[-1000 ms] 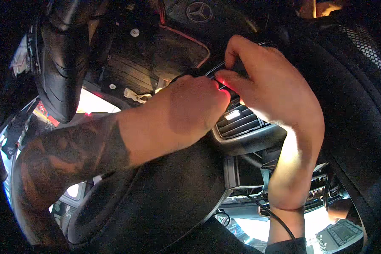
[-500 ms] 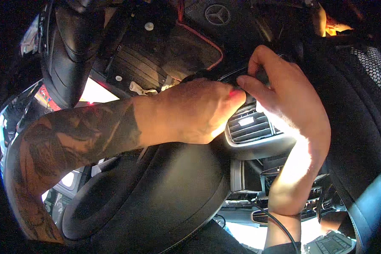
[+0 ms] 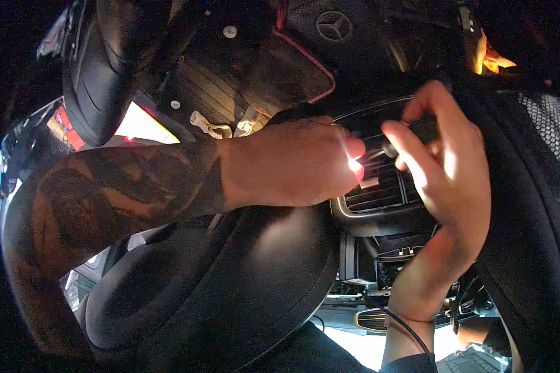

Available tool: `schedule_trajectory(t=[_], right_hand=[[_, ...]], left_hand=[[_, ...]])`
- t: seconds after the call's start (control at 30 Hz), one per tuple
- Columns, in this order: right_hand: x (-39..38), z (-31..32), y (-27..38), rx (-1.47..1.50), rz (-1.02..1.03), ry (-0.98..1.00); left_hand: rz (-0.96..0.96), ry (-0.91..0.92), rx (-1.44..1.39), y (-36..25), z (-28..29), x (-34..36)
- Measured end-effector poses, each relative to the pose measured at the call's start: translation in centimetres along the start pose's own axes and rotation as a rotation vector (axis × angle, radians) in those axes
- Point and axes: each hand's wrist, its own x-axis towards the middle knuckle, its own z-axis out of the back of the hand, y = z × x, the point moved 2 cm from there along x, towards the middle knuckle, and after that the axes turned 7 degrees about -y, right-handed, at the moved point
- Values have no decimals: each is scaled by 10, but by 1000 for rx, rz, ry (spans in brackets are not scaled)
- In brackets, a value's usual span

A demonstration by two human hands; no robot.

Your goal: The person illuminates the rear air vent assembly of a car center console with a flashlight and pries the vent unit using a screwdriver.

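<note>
My left hand [image 3: 298,163] is closed at the left side of a black slatted air vent [image 3: 379,198]. A bright light [image 3: 354,165] glows at its fingertips; the light's body is hidden in the fingers. At the vent's right side, my right hand [image 3: 451,149] has curled fingers, with a gap between thumb and forefinger. A small greyish tip [image 3: 389,150] shows by its thumb, over the slats; I cannot make out what it belongs to. A pale tab [image 3: 369,183] sits on the slats below my left fingertips. The two hands are apart.
A black padded seat [image 3: 255,273] fills the lower left, and another seat part [image 3: 96,81] stands at upper left. Crumpled pale material [image 3: 211,126] lies on the dark floor mat [image 3: 211,93]. A thin black cable [image 3: 410,329] crosses my right forearm. White mesh [image 3: 544,124] is at far right.
My right hand has moved right and down, away from my left hand. My left hand has shifted slightly right. The bright patch has left my right wrist, and the glow at my left fingertips is stronger.
</note>
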Motion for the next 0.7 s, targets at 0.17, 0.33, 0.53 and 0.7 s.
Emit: schedule_trajectory(t=[0.17, 0.33, 0.53, 0.7], right_hand=[[-40, 23, 31, 101, -73, -347], [-65, 32, 43, 11, -50, -282], [-59, 32, 33, 81, 7, -146], [-51, 21, 23, 94, -6, -197]], left_hand=[[300, -17, -298, 3, -12, 10], [118, -71, -51, 10, -5, 7], [142, 6, -188, 12, -3, 7], [260, 156, -161, 0, 8, 15]])
